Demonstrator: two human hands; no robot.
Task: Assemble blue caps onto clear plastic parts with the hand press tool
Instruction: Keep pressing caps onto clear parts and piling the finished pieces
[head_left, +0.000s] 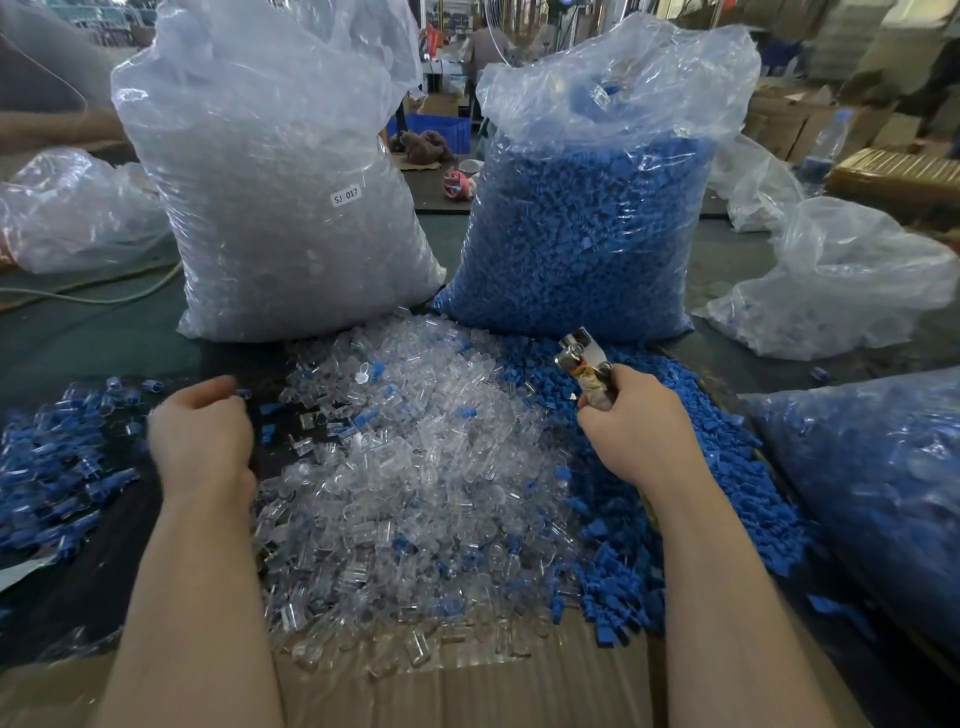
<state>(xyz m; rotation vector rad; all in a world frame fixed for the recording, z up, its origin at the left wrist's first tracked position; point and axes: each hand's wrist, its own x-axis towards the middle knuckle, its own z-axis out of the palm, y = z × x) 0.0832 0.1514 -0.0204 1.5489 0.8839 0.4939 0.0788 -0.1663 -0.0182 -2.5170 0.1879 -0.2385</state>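
Head view: right hand grips hand press tool over blue caps.

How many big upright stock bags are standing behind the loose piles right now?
2. The clear-parts bag stands back left, labelled SJ 017; the blue-caps bag stands back right. Other slumped bags lie at both sides, so more stock may be hidden.

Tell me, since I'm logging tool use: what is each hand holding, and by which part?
The right hand grips the press tool by its handles, metal head pointing up. The left hand shows its back; whether it holds anything cannot be told.
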